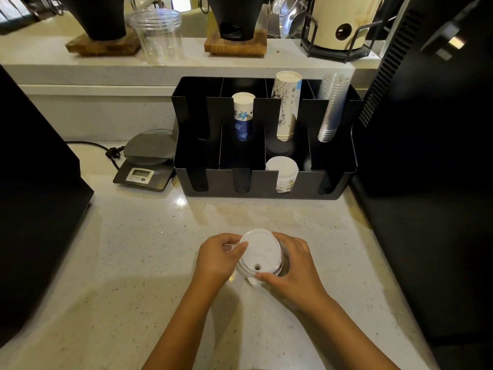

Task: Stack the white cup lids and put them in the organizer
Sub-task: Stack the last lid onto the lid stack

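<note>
A stack of white cup lids is held above the counter near its front, the top lid showing a small round hole. My left hand grips the stack's left side, and my right hand wraps its right side and front. The black organizer stands farther back on the counter. Its third front slot from the left holds another pile of white lids.
The organizer's back slots hold a blue-patterned paper cup stack, a taller printed paper cup stack and clear plastic cups. A digital scale sits left of it. Dark machines flank both sides. A raised ledge behind carries a clear cup and black stands.
</note>
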